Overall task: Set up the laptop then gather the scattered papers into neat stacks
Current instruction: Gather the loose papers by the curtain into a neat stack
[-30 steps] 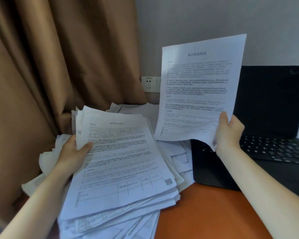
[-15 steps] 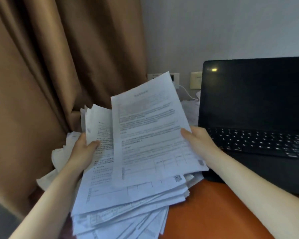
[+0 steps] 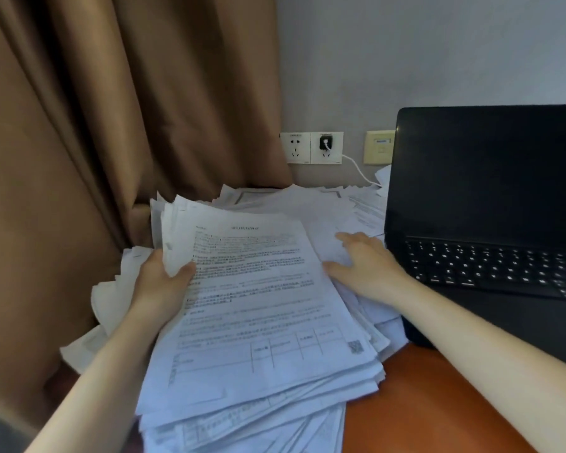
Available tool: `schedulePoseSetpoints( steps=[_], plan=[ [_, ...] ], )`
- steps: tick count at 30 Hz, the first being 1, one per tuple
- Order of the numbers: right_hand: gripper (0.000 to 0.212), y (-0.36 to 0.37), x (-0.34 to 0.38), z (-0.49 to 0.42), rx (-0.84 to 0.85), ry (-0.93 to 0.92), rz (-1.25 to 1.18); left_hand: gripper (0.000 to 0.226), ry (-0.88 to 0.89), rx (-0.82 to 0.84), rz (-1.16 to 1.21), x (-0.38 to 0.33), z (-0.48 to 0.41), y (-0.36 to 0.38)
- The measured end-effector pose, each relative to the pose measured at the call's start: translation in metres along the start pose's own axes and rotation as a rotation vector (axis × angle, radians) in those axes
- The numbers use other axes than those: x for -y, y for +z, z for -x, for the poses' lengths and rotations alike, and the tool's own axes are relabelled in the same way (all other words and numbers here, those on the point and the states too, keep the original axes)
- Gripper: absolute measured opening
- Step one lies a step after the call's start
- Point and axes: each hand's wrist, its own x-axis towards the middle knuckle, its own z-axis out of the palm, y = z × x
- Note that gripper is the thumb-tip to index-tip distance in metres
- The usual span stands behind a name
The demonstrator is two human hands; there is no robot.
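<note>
Stack [image 3: 258,322] gripped by left hand [image 3: 159,286], right hand [image 3: 366,263] flat beside it

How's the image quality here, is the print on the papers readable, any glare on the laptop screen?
Head view: dim, cool light; print on the stack of white paper sheets is too soft to read; the open black laptop screen is dark, with no bright glare.
</note>
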Motion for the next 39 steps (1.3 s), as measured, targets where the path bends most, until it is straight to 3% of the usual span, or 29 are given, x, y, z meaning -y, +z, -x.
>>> schedulePoseSetpoints(
  steps=[3, 6, 9, 14, 19, 22, 27, 33, 39],
  plan=[
    [0.060, -0.006, -0.010, -0.015, 0.002, 0.168, -0.282, 0.036, -0.009, -0.073, 0.030, 0.004, 0.000, -0.001],
    [0.025, -0.006, -0.010, -0.021, -0.010, 0.203, -0.662, 0.037, -0.024, -0.128, 0.073, 0.004, -0.001, -0.003],
    [0.008, 0.005, -0.018, -0.025, -0.048, 0.110, -0.626, 0.037, -0.037, -0.141, 0.079, 0.005, -0.002, -0.003],
    [0.041, -0.004, -0.032, -0.023, -0.406, 0.099, -0.273, 0.035, -0.047, -0.181, 0.076, 0.002, 0.000, -0.004],
    [0.034, -0.017, -0.062, -0.016, -0.725, 0.179, -0.623, 0.036, -0.047, -0.185, 0.080, -0.002, 0.002, -0.004],
    [0.032, -0.023, -0.069, -0.010, -0.822, 0.252, -0.882, 0.036, -0.051, -0.175, 0.070, -0.003, 0.004, -0.004],
    [0.026, -0.026, -0.060, -0.008, -0.743, 0.313, -1.165, 0.039, -0.067, -0.118, 0.053, 0.002, 0.003, -0.005],
    [0.025, -0.051, -0.058, -0.001, -0.754, 0.248, -1.226, 0.038, -0.091, -0.089, 0.027, 0.002, 0.003, -0.004],
    [0.022, -0.027, -0.032, 0.001, -0.319, 0.175, -0.960, 0.033, -0.140, -0.052, 0.057, 0.003, 0.002, -0.004]
  ],
)
